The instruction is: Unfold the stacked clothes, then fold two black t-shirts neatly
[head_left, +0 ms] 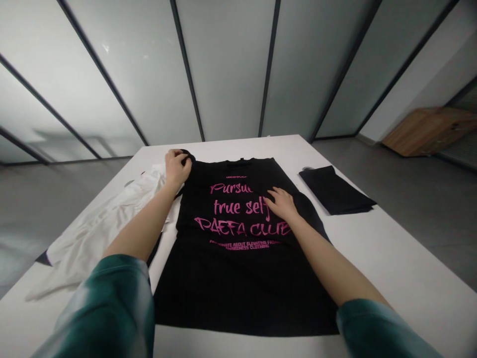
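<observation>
A black T-shirt [242, 283] with pink lettering lies spread on the white table [391, 278], its neckline toward the far edge. At the shirt's far left shoulder, my left hand [178, 166] pinches the black cloth of the sleeve, which is lifted and bunched at the fingers. My right hand [282, 203] rests flat on the right part of the chest print with its fingers spread, covering some letters. Under and beside my left forearm lies a crumpled white garment [112, 226].
Folded black cloth [335, 191] lies at the table's right side, with a small grey round thing [307, 169] partly behind it. Frosted glass panels [231, 69] stand beyond the table's far edge. A wooden cabinet [428, 132] is on the floor at the right.
</observation>
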Demonstrator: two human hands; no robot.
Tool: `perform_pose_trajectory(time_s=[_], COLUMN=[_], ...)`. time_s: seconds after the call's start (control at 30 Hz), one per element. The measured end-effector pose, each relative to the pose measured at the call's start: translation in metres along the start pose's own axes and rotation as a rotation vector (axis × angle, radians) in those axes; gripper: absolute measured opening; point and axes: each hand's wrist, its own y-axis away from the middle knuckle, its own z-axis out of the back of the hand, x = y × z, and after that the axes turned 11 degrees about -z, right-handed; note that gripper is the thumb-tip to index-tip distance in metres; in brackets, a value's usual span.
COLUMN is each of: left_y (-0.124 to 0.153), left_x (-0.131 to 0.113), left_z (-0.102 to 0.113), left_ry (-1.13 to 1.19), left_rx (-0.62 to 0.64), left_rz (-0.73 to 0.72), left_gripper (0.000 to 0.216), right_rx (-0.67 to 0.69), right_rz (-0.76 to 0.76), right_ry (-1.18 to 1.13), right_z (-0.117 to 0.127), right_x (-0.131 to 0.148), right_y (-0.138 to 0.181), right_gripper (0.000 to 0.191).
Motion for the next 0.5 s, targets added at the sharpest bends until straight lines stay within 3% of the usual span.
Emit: perform_pose_trajectory(time_s=[0.07, 0.2, 0.27, 0.37, 0.5], left_y=[0.007, 0.038, 0.055, 0.074, 0.080], left_x=[-0.027, -0.066, -0.076, -0.080, -0.077], left_z=[-0.008, -0.026, -0.034, -0.041, -0.045], left_ry=[0.076, 0.126, 0.127, 0.158, 0.131], left_rx=[0.172, 0.702, 0.823, 0.766, 0.425], left_rz=[-0.165, -0.495, -0.564, -0.501, -0.147], left_gripper=[0.034, 0.030, 0.030, 0.034, 0.039], right_rx=[-0.002, 0.006, 0.006, -0.007, -0.018], right_rz=[0.000, -0.004, -0.001, 0.009, 0.009], right_ry=[0.000, 0.004, 0.005, 0.002, 0.000], right_z=[0.000, 0.001, 0.001, 0.000, 0.000], right_x=[0.000, 0.001, 0.001, 0.000, 0.000], right_y=[0.000, -0.001, -0.001, -0.001, -0.001], right_gripper=[0.050, 0.050, 0.050, 0.049, 0.048])
